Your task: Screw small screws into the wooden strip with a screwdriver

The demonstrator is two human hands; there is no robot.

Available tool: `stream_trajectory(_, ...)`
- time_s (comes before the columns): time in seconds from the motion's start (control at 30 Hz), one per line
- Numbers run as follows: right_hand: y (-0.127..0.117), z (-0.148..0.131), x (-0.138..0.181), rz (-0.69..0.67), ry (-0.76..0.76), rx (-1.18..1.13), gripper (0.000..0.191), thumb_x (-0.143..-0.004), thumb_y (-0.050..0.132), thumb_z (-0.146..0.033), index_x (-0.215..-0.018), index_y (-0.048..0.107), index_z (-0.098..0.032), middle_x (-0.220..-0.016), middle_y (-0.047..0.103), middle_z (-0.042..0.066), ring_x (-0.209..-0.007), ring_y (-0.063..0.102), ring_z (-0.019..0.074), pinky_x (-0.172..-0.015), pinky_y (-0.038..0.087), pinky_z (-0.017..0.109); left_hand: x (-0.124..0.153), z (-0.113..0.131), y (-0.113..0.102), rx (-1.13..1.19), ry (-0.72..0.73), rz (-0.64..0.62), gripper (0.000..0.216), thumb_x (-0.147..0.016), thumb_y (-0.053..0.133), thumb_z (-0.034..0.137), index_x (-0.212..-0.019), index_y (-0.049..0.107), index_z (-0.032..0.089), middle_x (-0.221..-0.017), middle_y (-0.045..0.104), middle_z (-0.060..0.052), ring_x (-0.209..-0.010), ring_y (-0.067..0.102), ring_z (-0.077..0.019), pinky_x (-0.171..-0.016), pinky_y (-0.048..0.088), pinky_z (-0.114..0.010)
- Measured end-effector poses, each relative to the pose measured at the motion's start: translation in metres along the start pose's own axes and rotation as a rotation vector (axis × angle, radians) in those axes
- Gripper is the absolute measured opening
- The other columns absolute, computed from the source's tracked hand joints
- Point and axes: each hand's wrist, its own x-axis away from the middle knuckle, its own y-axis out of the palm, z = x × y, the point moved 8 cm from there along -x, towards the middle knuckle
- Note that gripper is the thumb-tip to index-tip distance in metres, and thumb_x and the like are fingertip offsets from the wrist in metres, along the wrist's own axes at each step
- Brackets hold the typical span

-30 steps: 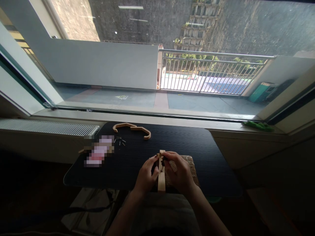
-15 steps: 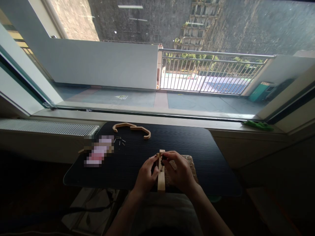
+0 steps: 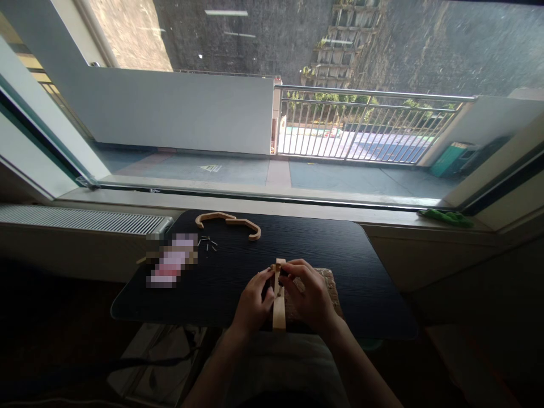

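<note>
Both my hands hold a pale wooden piece (image 3: 279, 309) upright over the near edge of a black table (image 3: 361, 266). My left hand (image 3: 252, 304) pinches it from the left near its top. My right hand (image 3: 311, 297) closes round it from the right, fingers curled at the upper end. A brown block or pad (image 3: 332, 285) lies on the table under my right hand, mostly hidden.
A curved wooden piece (image 3: 228, 220) lies at the table's far side. Several small dark pins or screws (image 3: 207, 243) are scattered beside a blurred pink patch (image 3: 170, 264). A radiator (image 3: 80, 220) runs at left, a green cloth (image 3: 446, 216) on the window sill at right.
Almost nothing differs. My right hand's fingers have shifted slightly on the top of the wooden piece; the piece and my left hand stay in place.
</note>
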Motion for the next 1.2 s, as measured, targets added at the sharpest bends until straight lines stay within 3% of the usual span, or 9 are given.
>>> stream_trajectory(0.33,-0.003,0.002,0.001,0.051,-0.013,0.039,0.021,-0.087,0.063,-0.012,-0.103,0.057,-0.024,-0.087,0.060,0.001,-0.064,0.058,0.0102,-0.058,0.050,0.023,0.000,0.002,-0.002,0.014,-0.002,-0.004,0.041,-0.084,0.048,0.016,-0.123,0.061,0.018,-0.128,0.064,-0.011,-0.121,0.058,-0.0258,-0.106,0.045,-0.045)
stream_trajectory(0.6,-0.002,0.001,0.000,0.014,-0.001,0.033,0.024,-0.085,0.057,-0.010,-0.105,0.057,-0.023,-0.097,0.065,0.004,-0.070,0.063,0.0124,-0.061,0.054,0.025,0.000,0.002,-0.002,0.015,-0.003,-0.006,0.042,-0.084,0.048,0.016,-0.124,0.060,0.019,-0.128,0.064,-0.011,-0.121,0.058,-0.0257,-0.106,0.045,-0.045)
stream_trajectory(0.8,0.003,-0.013,0.001,-0.065,-0.067,0.033,0.031,-0.086,0.050,-0.006,-0.110,0.058,-0.023,-0.100,0.072,0.007,-0.095,0.069,0.0195,-0.082,0.057,0.034,0.000,0.005,-0.002,-0.013,0.013,-0.002,0.042,-0.084,0.047,0.015,-0.124,0.059,0.020,-0.124,0.066,-0.010,-0.118,0.059,-0.0256,-0.105,0.046,-0.045)
stream_trajectory(1.2,0.005,-0.005,0.000,-0.101,-0.035,0.043,0.026,-0.091,0.054,-0.013,-0.113,0.059,-0.024,-0.101,0.072,0.006,-0.093,0.069,0.0182,-0.080,0.057,0.031,-0.001,0.006,-0.003,0.005,-0.006,-0.017,0.042,-0.083,0.047,0.015,-0.124,0.059,0.019,-0.124,0.065,-0.010,-0.118,0.059,-0.0254,-0.104,0.046,-0.044)
